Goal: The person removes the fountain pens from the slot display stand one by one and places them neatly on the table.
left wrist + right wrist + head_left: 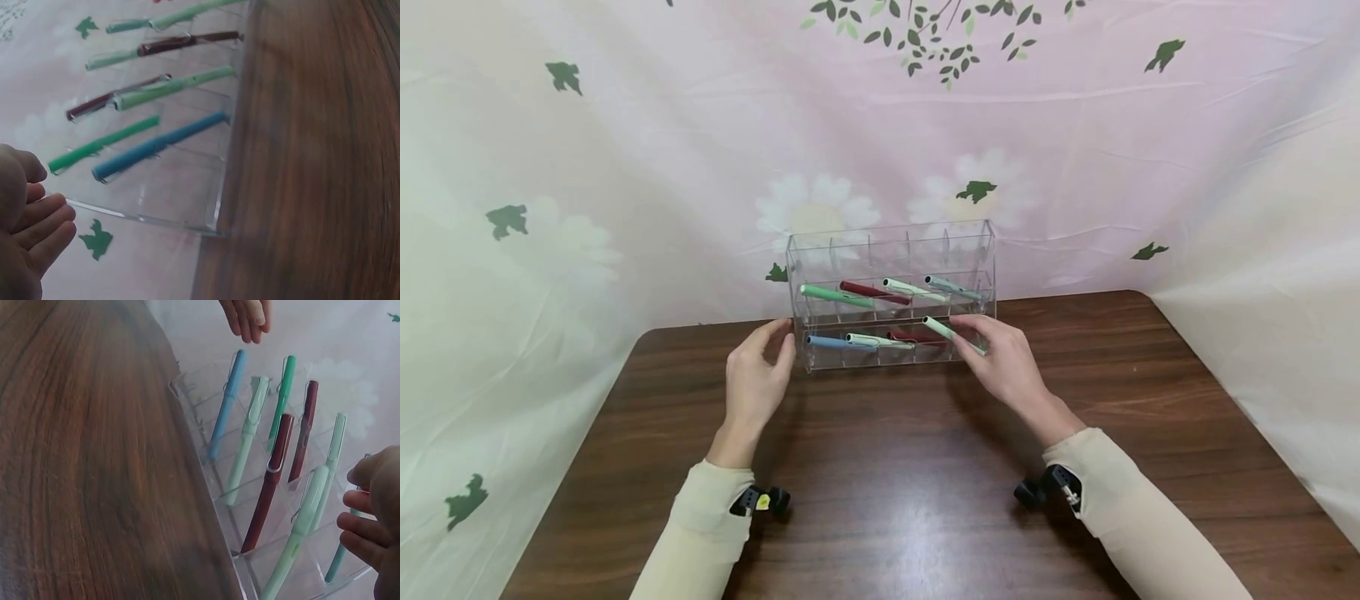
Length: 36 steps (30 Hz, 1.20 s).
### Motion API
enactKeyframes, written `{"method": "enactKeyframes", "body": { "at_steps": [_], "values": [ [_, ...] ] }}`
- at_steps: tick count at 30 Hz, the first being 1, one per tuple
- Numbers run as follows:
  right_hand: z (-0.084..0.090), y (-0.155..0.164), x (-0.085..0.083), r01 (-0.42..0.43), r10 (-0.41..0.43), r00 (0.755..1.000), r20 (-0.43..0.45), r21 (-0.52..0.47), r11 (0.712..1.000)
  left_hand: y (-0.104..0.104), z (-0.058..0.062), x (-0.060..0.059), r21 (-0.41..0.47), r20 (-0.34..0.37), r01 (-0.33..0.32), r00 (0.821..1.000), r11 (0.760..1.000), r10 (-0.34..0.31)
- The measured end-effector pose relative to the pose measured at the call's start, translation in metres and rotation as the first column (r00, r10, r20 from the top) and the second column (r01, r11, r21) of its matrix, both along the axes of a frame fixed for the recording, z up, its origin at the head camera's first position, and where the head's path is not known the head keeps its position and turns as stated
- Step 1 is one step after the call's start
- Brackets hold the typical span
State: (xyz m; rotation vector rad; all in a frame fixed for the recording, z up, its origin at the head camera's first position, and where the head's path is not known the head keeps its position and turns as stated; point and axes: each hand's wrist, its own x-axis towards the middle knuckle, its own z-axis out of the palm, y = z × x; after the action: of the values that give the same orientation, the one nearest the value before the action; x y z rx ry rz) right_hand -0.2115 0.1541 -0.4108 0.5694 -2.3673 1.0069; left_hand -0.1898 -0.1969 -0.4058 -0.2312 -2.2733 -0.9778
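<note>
A clear acrylic pen stand [895,367] holds several pens in two tiers. Green [835,296], dark red [874,292], pale green [916,290] and teal [952,288] pens stand in the upper tier. Lower down are a blue pen [842,343], a pale green pen [880,341], a dark red pen [269,481] and a light green pen [300,519] at the right. My right hand [1003,358] is beside that light green pen, thumb and fingers apart; the right wrist view shows a gap between them. At the stand's left end is my left hand [756,379], fingers relaxed, holding nothing; contact with the stand is unclear.
The stand is at the back of a dark wooden table [880,483], close to a pale printed cloth [700,167] that hangs behind and at both sides. The stand's topmost tier [891,250] shows no pens.
</note>
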Motion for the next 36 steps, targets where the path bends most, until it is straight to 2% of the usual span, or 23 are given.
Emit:
{"method": "enactKeyframes", "body": {
  "at_steps": [5, 8, 14, 20, 24, 29, 36],
  "values": [
    [-0.004, 0.000, -0.006, 0.000, 0.000, 0.998, 0.062, -0.006, 1.000, -0.004, -0.005, -0.009, 0.010, 0.069, -0.013, 0.998, 1.000, 0.013],
    [-0.007, -0.001, -0.009, -0.003, 0.004, 0.997, 0.075, -0.017, 1.000, -0.006, -0.008, -0.014, 0.032, 0.134, -0.022, 0.991, 0.999, 0.018],
    [-0.011, -0.005, -0.017, -0.004, 0.005, 0.996, 0.085, -0.016, 1.000, -0.010, -0.013, -0.021, 0.054, 0.295, -0.030, 0.955, 0.998, 0.012],
    [-0.011, -0.009, -0.023, 0.007, -0.007, 0.991, 0.131, 0.003, 1.000, -0.012, -0.018, -0.031, 0.119, 0.384, 0.045, 0.919, 0.992, -0.088],
    [-0.014, -0.011, -0.026, 0.024, -0.031, 0.988, 0.150, 0.051, 0.998, -0.012, -0.022, -0.038, 0.169, 0.426, 0.085, 0.892, 0.982, -0.150],
    [-0.019, -0.013, -0.029, 0.046, -0.054, 0.993, 0.103, 0.075, 0.996, -0.012, -0.027, -0.044, 0.232, 0.461, 0.090, 0.867, 0.969, -0.191],
    [-0.025, -0.014, -0.030, 0.048, -0.052, 0.998, 0.047, 0.067, 0.997, -0.012, -0.034, -0.046, 0.287, 0.454, 0.085, 0.865, 0.954, -0.213]
  ]
}}
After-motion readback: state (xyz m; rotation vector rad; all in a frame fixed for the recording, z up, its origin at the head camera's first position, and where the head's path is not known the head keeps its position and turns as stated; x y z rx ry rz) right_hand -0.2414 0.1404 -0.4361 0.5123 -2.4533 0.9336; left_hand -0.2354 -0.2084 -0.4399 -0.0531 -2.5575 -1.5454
